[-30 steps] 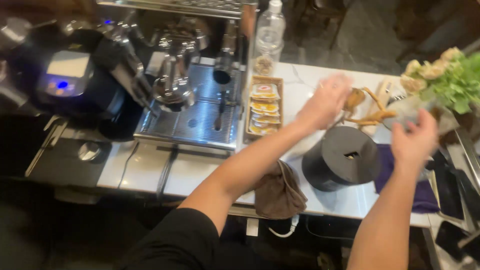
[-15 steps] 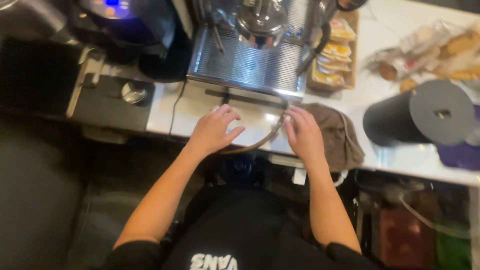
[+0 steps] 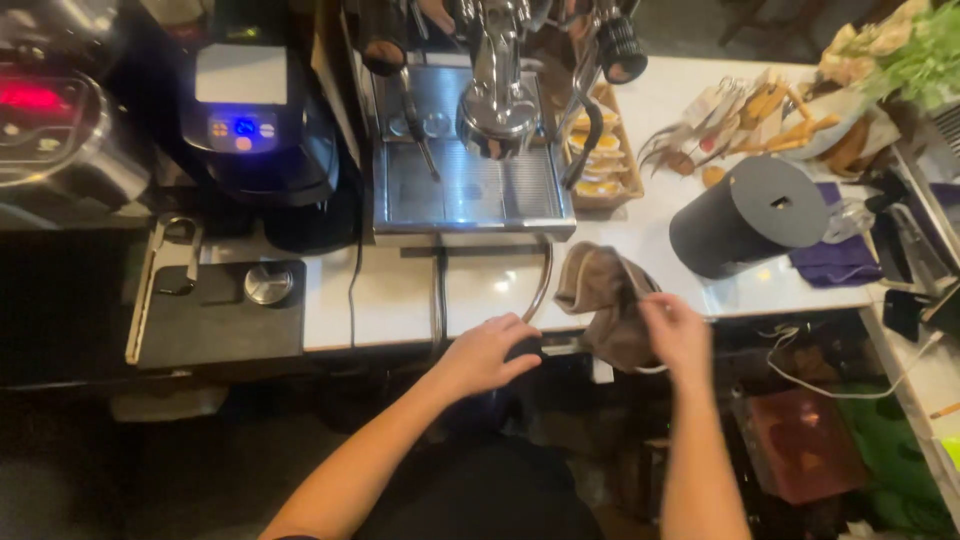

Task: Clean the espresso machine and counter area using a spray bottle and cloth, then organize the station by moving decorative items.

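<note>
Two bare hands worked at the counter's front edge as I watched remotely through the head camera. My feed showed the left hand (image 3: 490,352) curled over a dark handle-like object (image 3: 524,349) at the edge of the white counter (image 3: 385,300); the fingers looked closed around it, though I could not tell how firmly. The right hand (image 3: 677,335) pinched the lower fold of a brown cloth (image 3: 605,300), which was draped over the counter's lip just beside that hand, its upper part lying on the white surface. To the left, a dark tamping mat (image 3: 215,315) carried a round metal tamper (image 3: 268,284). Beyond the cloth stood a black cylindrical container (image 3: 745,215), tilted in the view, with a purple cloth (image 3: 835,262) touching its right side. Farther back, a steel espresso machine (image 3: 470,150) occupied the middle, its drip tray (image 3: 465,195) facing the hands. A black grinder (image 3: 255,120) with a blue-lit panel stood to the machine's left. A wooden tray of packets (image 3: 600,160) sat at the machine's right, and wrapped items (image 3: 760,110) lay scattered near greenery (image 3: 925,55) at the far right corner
</note>
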